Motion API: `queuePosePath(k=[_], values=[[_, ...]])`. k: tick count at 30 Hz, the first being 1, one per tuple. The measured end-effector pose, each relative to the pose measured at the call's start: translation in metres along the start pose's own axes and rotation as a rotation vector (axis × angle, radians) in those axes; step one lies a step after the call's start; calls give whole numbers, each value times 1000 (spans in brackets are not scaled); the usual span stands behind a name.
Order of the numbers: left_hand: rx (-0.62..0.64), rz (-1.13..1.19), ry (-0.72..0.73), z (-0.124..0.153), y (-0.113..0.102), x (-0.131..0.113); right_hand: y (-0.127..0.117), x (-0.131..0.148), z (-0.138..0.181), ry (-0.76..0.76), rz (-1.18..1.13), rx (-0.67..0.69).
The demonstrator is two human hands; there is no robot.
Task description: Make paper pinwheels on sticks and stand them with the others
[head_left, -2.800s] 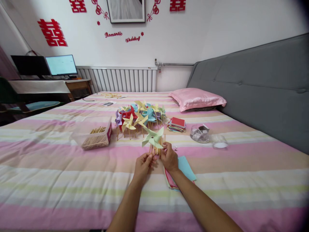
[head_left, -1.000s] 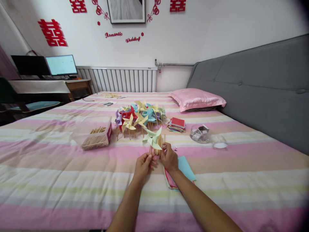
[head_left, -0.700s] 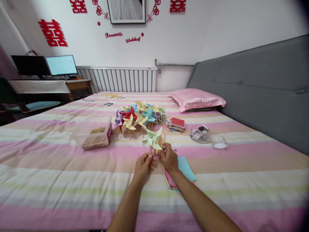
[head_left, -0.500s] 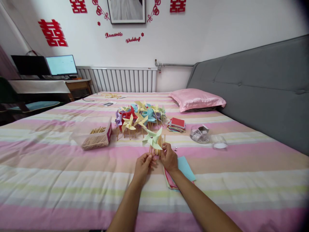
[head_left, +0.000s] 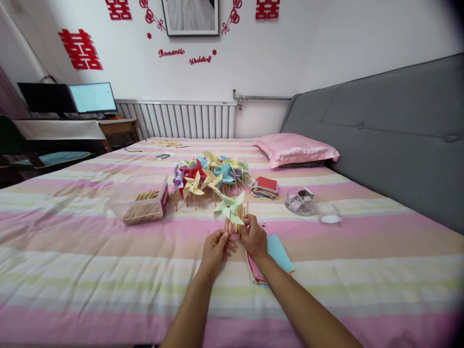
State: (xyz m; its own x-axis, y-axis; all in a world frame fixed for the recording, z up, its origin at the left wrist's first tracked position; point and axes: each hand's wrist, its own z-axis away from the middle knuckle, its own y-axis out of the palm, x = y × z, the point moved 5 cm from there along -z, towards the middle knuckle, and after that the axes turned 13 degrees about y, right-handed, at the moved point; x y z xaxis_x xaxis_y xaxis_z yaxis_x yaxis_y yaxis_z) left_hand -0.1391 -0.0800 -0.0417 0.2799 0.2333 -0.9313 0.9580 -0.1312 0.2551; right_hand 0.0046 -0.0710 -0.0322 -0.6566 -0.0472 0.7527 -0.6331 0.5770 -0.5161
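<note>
A pale green paper pinwheel point(head_left: 229, 208) on a thin wooden stick stands upright in front of me. My left hand point(head_left: 216, 246) pinches its stick low down, below the blades. Close by on the right, my right hand point(head_left: 254, 236) has its fingers curled together near the pinwheel's lower right blade. What lies between those fingers is hidden. Several bare wooden sticks point(head_left: 240, 218) show just behind the pinwheel, by my right fingertips. Under my right wrist lies a stack of coloured paper sheets point(head_left: 278, 253), light blue on top and pink at the side.
Beyond my hands, several finished pinwheels point(head_left: 203, 176) stand clustered on the striped bed point(head_left: 108, 290). A clear box of sticks point(head_left: 145, 210) is to their left. On the right are a red-topped paper stack point(head_left: 266, 186), two clear containers point(head_left: 300, 202) point(head_left: 329, 214) and a pink pillow point(head_left: 297, 149).
</note>
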Motion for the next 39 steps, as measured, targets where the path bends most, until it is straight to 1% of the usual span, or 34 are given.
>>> queuePosePath(k=[24, 39], values=[[-6, 7, -2, 0, 0, -1, 0, 0, 0, 2, 13, -8], [-14, 3, -38, 1, 4, 0, 2, -4, 2, -27, -58, -34]])
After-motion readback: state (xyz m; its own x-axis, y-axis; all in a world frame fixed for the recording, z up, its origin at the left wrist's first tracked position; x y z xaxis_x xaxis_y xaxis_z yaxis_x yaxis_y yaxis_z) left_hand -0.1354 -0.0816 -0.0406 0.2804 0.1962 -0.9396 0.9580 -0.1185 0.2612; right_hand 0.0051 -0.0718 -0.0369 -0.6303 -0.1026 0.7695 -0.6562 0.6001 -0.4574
